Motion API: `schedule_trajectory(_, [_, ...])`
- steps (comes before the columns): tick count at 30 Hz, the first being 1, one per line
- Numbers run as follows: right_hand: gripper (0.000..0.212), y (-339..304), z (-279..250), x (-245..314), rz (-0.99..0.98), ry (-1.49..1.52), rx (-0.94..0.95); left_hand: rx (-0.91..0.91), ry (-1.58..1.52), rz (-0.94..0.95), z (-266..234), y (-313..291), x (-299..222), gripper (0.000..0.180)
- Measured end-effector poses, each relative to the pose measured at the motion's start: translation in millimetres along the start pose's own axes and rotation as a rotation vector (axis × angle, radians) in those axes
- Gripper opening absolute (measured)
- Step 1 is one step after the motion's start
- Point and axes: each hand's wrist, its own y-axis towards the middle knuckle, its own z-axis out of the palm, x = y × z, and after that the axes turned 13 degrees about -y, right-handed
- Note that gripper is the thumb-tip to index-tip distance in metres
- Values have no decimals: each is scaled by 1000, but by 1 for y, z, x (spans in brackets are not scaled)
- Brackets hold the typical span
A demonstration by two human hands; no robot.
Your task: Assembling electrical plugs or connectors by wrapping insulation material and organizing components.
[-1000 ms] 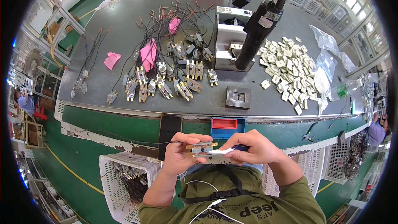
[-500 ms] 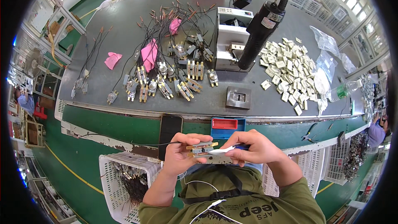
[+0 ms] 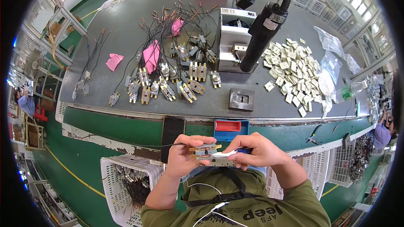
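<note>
My left hand (image 3: 182, 156) is closed around a small grey electrical component (image 3: 206, 147) with brass-coloured terminals on its sides. A black wire (image 3: 143, 146) runs from it to the left. In a pinch between thumb and fingers, my right hand (image 3: 265, 151) holds a slim tool with a white pointed end (image 3: 222, 155) and a dark blue handle (image 3: 244, 150). The white end meets the component, just in front of my left fingertips; its exact contact is too small to make out. Both hands are in front of the table's near edge, close to my body.
Similar wired components (image 3: 168, 84) crowd the table's left half beside pink scraps (image 3: 114, 61). A black cylindrical tool (image 3: 263, 38) hangs over a grey machine (image 3: 229, 50). White ceramic-like blocks (image 3: 294, 71) are heaped right. A phone (image 3: 173, 132) and blue tray (image 3: 243, 133) lie nearby.
The white end of the tool has shifted slightly at the component, and my right fingers have moved a little. My left hand keeps its hold. The hanging tool has swayed slightly left.
</note>
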Motion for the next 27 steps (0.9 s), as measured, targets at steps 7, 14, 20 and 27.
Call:
schedule_trajectory(7, [11, 0, 0, -3, -15, -29, 3, -11, -6, -12, 1, -1, -1, 50])
schedule_trajectory(14, [11, 0, 1, -1, -12, -27, 0, -12, 22, -18, -2, -2, -2, 51])
schedule_trajectory(20, [11, 1, 1, -2, 12, 45, -20, -12, 19, 7, -1, -1, -3, 51])
schedule_trajectory(27, [10, 2, 3, -2, -17, 36, -26, -20, 4, 10, -1, -1, -3, 52])
